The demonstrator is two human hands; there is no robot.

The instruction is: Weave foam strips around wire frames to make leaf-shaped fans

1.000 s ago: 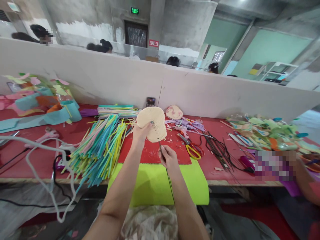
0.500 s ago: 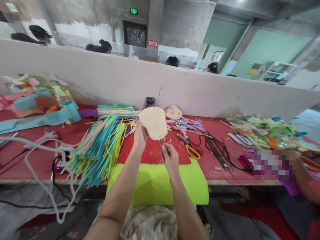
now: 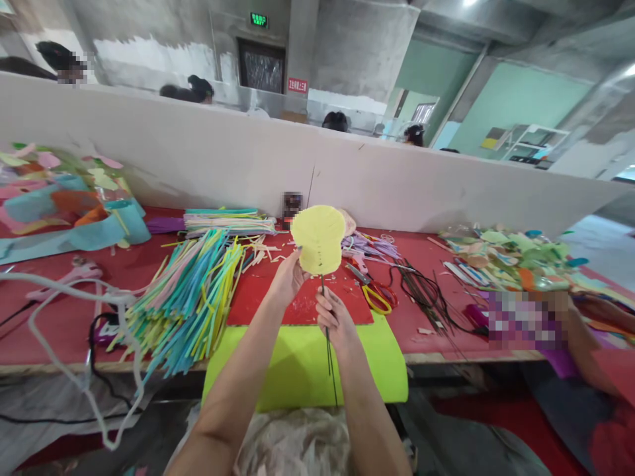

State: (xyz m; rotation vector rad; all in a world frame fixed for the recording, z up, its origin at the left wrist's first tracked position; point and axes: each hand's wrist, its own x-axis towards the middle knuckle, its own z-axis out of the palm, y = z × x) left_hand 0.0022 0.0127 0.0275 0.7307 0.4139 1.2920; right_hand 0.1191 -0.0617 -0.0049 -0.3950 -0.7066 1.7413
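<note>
A pale yellow, lobed sheet piece (image 3: 319,237), like a large petal, stands upright in front of me with a row of small dark marks low on its face. My left hand (image 3: 289,279) pinches its lower left edge between thumb and fingers. Below the piece, my right hand (image 3: 336,318) is closed around thin dark wire stems (image 3: 330,370), one of which reaches up to the petal's base. Beneath both hands lies a red board (image 3: 262,294) strewn with small scraps. Partly hidden behind the petal is a pinkish round piece (image 3: 350,223).
Bundles of coloured strips (image 3: 186,297) lie to the left. Scissors (image 3: 380,297) with yellow and red handles and more dark wires (image 3: 421,291) are on the right. A white cable (image 3: 37,324) loops at left. Another person's arm (image 3: 585,330) rests at far right.
The piece has turned from its cream, ridged face to its yellow face and shifted slightly right. Long stems now show below my right hand. My view has turned a little right.
</note>
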